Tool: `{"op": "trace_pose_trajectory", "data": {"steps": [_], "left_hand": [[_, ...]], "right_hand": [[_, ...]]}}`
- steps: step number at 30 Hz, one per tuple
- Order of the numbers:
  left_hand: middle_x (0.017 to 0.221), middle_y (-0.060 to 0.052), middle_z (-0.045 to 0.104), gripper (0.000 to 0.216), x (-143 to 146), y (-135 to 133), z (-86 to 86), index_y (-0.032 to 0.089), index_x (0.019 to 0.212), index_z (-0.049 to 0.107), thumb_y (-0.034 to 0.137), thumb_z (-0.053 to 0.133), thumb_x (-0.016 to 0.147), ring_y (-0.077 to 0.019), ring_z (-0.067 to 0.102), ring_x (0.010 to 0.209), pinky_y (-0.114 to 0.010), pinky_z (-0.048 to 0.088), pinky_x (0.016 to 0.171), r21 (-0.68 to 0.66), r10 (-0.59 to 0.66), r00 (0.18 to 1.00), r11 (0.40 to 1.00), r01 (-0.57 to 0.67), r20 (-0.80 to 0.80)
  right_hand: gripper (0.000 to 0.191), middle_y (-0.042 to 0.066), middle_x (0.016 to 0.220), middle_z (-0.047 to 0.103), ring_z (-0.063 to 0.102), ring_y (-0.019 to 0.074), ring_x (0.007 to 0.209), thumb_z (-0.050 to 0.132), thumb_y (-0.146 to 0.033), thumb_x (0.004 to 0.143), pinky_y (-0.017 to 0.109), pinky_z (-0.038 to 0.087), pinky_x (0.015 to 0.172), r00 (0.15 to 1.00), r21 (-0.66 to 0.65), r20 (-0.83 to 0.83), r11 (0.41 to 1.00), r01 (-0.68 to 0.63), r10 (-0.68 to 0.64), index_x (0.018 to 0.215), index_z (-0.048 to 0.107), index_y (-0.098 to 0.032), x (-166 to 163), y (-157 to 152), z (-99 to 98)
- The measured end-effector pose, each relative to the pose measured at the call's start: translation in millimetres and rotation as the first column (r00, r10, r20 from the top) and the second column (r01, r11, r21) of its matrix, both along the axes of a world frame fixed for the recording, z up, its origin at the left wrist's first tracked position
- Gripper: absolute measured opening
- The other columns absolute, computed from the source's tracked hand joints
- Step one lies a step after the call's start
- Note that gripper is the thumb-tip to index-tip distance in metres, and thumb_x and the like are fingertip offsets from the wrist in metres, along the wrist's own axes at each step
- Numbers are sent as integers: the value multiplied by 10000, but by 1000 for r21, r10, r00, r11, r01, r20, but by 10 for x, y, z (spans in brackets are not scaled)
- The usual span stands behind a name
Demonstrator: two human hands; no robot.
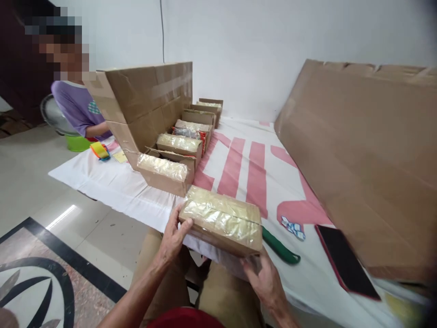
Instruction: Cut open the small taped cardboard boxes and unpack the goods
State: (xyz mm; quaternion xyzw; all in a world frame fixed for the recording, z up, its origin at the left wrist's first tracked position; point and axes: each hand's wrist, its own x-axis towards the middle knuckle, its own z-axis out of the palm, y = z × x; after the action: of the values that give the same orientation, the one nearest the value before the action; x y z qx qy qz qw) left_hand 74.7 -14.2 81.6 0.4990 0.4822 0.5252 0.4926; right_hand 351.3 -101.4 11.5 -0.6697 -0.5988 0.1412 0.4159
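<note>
A small cardboard box [221,216], its top covered with shiny clear tape over something pale yellow, is held at the table's near edge. My left hand [175,234] grips its left end, thumb on the near side. My right hand [264,275] holds the lower right corner, with its fingers partly hidden beneath the box. Just right of the box lies a green curved handle [282,246], its other end hidden behind the box. A small blue and white cut-out [292,228] lies near it.
A row of similar boxes [162,168] runs back along stacked cartons [146,91]. A large cardboard sheet [362,159] leans at right, beside a phone [346,262]. A person in a purple shirt [73,107] is at left, near a tape roll [100,150]. A white-and-pink cloth [234,168] covers the table.
</note>
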Motion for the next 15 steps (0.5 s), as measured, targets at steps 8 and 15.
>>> {"op": "trace_pose_trajectory", "data": {"steps": [8, 15], "left_hand": [[1433, -129, 652, 606, -32, 146, 71, 199, 1345, 631, 562, 699, 864, -324, 586, 1361, -457, 463, 1148, 82, 159, 987, 984, -157, -10], [1430, -115, 651, 535, 172, 266, 107, 184, 1369, 612, 474, 598, 919, -322, 556, 1382, -470, 416, 1180, 72, 152, 987, 986, -148, -59]], "right_hand": [[394, 154, 1250, 742, 690, 323, 1165, 478, -393, 985, 471, 559, 966, 882, 69, 466, 997, 41, -69, 1251, 672, -176, 853, 48, 72], [393, 166, 1037, 749, 692, 337, 948, 397, -365, 1007, 459, 538, 788, 771, -69, 636, 995, 77, -16, 1144, 695, -150, 808, 364, -1]]}}
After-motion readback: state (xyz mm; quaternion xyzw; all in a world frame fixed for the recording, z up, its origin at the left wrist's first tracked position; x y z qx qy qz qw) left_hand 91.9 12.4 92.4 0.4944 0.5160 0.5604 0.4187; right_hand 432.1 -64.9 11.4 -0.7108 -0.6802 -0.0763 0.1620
